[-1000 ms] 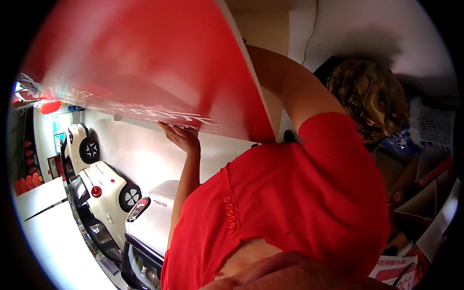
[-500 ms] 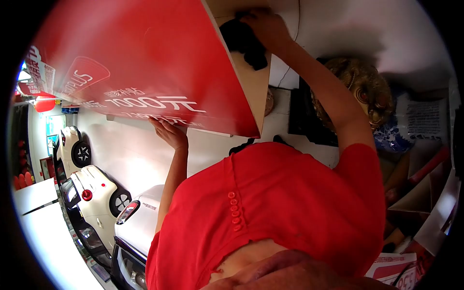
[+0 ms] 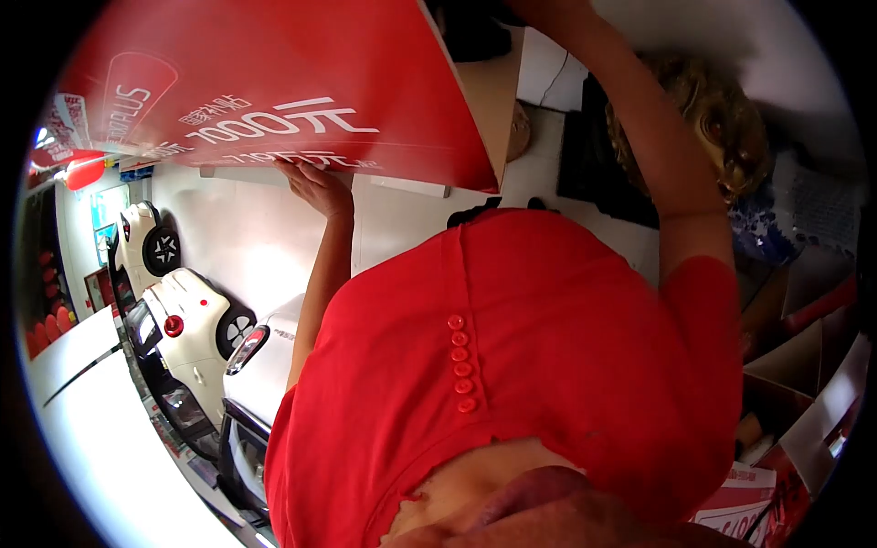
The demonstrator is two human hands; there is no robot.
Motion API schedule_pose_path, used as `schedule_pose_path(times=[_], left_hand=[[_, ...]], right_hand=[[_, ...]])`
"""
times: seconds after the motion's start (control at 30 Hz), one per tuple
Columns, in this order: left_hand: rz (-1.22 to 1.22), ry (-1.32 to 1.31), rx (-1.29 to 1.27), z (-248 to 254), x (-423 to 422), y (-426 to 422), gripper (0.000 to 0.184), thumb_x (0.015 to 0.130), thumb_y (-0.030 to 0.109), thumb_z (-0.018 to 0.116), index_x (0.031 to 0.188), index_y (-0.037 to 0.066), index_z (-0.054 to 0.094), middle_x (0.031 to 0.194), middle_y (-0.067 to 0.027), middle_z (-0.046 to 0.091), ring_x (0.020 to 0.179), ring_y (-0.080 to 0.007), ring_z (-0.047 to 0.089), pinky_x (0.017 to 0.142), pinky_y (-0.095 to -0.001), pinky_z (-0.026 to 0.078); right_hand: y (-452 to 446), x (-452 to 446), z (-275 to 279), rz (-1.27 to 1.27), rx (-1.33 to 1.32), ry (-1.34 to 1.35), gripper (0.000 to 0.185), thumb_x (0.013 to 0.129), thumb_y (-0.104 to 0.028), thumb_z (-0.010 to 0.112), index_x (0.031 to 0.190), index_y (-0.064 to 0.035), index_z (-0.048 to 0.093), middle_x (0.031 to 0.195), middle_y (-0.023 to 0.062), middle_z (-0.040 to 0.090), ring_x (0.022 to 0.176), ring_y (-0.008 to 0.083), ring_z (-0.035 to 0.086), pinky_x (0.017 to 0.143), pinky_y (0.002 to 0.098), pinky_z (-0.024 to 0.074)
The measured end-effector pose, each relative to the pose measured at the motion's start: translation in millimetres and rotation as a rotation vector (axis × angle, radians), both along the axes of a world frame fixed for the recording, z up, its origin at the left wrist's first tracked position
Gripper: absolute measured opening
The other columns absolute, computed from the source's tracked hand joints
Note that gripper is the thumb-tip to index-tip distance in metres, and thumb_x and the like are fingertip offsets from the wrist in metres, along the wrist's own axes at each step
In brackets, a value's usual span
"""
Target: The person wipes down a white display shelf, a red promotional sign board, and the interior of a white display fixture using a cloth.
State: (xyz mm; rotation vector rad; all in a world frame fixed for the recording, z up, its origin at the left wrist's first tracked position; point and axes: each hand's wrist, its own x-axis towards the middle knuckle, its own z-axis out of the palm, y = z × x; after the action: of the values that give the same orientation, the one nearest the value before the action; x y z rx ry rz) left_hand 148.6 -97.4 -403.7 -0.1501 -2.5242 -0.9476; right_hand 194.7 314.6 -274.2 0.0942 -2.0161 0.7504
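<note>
A large red printed panel point(image 3: 274, 73) with white lettering fills the upper left, and its brown cardboard side point(image 3: 498, 91) faces right. My left hand point(image 3: 320, 187) holds the panel's lower edge, its fingertips against the printed face. At the top edge of the view is my right hand point(image 3: 539, 11), partly cut off, beside a black item point(image 3: 475, 35) at the cardboard side. Its fingers are hidden, so what it holds cannot be made out.
Cream toy-like cars point(image 3: 187, 333) and a pale vehicle point(image 3: 274, 356) stand on the left. A golden sculpted figure point(image 3: 731, 128) sits at the right, near a blue and white object point(image 3: 763, 228) and open cardboard boxes point(image 3: 795, 365). A white surface point(image 3: 91, 429) lies lower left.
The panel has tilted so its lettering shows more fully. My right hand came into view over the black item, then moved up to the top edge. My left hand stayed at the panel's edge.
</note>
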Motion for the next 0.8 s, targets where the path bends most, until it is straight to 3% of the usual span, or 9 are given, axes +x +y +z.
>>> schedule_pose_path(times=[0.07, 0.17, 0.23, 0.33, 0.4, 0.5, 0.63, 0.7, 0.8], left_hand=[[0.007, -0.032, -0.004, 1, -1, 1, 0.068, 0.102, 0.047, 0.022, 0.151, 0.001, 0.016, 0.155, -0.0209, 0.024, 0.135, -0.0380, 0.031, 0.113, -0.0421, 0.022], [-0.032, -0.009, 0.026, 1, -1, 1, 0.069, 0.101, 0.047, 0.021, 0.152, 0.001, 0.015, 0.154, -0.0217, 0.026, 0.133, -0.0392, 0.033, 0.112, -0.0423, 0.023], [0.004, -0.022, -0.006, 2, 1, 2, 0.070, 0.101, 0.049, 0.021, 0.152, 0.001, 0.015, 0.153, -0.0223, 0.027, 0.131, -0.0395, 0.035, 0.110, -0.0432, 0.025], [0.014, 0.024, -0.001, 2, 0, 4, 0.070, 0.099, 0.049, 0.020, 0.152, 0.003, 0.017, 0.148, -0.0257, 0.034, 0.128, -0.0446, 0.042, 0.103, -0.0495, 0.035], [-0.004, 0.060, -0.032, 1, -3, 3, 0.071, 0.099, 0.050, 0.020, 0.152, 0.003, 0.016, 0.149, -0.0256, 0.033, 0.129, -0.0447, 0.041, 0.104, -0.0489, 0.036], [-0.019, 0.074, -0.039, 2, -2, 2, 0.072, 0.098, 0.052, 0.019, 0.152, 0.004, 0.015, 0.150, -0.0254, 0.030, 0.131, -0.0445, 0.040, 0.105, -0.0481, 0.035], [-0.020, 0.065, -0.031, -5, -7, -6, 0.075, 0.098, 0.055, 0.019, 0.152, 0.004, 0.014, 0.150, -0.0259, 0.030, 0.131, -0.0443, 0.039, 0.105, -0.0484, 0.035], [-0.025, 0.044, 0.003, 2, -1, 3, 0.074, 0.099, 0.054, 0.019, 0.152, 0.003, 0.014, 0.150, -0.0261, 0.030, 0.131, -0.0444, 0.039, 0.106, -0.0482, 0.034], [-0.015, 0.027, 0.007, -3, -1, -4, 0.071, 0.100, 0.050, 0.021, 0.152, 0.003, 0.015, 0.150, -0.0260, 0.031, 0.131, -0.0442, 0.038, 0.107, -0.0473, 0.033]], right_hand=[[-6, -22, -35, 0.009, 0.084, 0.067, 0.062, 0.070, -0.027, 0.070, 0.125, -0.0034, 0.052, 0.115, 0.0234, 0.059, 0.104, 0.0419, 0.057, 0.089, 0.0463, 0.0472], [-27, -29, -58, -0.352, 0.395, -0.111, 0.065, 0.073, -0.031, 0.069, 0.129, -0.0057, 0.048, 0.117, 0.0226, 0.059, 0.105, 0.0428, 0.056, 0.090, 0.0475, 0.0460], [-43, -23, -37, 0.062, 0.019, -0.460, 0.064, 0.073, -0.037, 0.070, 0.128, -0.0081, 0.052, 0.117, 0.0199, 0.060, 0.107, 0.0414, 0.056, 0.094, 0.0491, 0.0434], [-65, -66, -66, 0.398, 0.078, -0.434, 0.061, 0.075, -0.038, 0.072, 0.126, -0.0093, 0.055, 0.116, 0.0180, 0.061, 0.108, 0.0390, 0.056, 0.092, 0.0513, 0.0440], [-111, -66, -72, 0.518, 0.072, -0.346, 0.039, 0.077, -0.029, 0.070, 0.111, -0.0099, 0.064, 0.103, 0.0175, 0.067, 0.091, 0.0347, 0.066, 0.077, 0.0449, 0.0534], [-161, -55, -73, 0.611, 0.104, -0.763, 0.046, 0.079, -0.042, 0.063, 0.114, -0.0112, 0.065, 0.102, 0.0179, 0.068, 0.095, 0.0351, 0.065, 0.084, 0.0439, 0.0496], [-148, -13, -62, 0.753, -0.103, -0.848, 0.045, 0.082, -0.044, 0.060, 0.112, -0.0109, 0.066, 0.102, 0.0189, 0.068, 0.092, 0.0339, 0.065, 0.082, 0.0416, 0.0492], [-107, 43, -10, 0.778, -0.196, -0.948, 0.039, 0.082, -0.030, 0.064, 0.115, -0.0109, 0.065, 0.103, 0.0188, 0.068, 0.091, 0.0338, 0.065, 0.080, 0.0405, 0.0495], [-90, 62, -15, 0.682, 0.094, -0.981, 0.048, 0.072, -0.006, 0.068, 0.120, -0.0133, 0.063, 0.104, 0.0172, 0.068, 0.095, 0.0341, 0.065, 0.084, 0.0436, 0.0499]])
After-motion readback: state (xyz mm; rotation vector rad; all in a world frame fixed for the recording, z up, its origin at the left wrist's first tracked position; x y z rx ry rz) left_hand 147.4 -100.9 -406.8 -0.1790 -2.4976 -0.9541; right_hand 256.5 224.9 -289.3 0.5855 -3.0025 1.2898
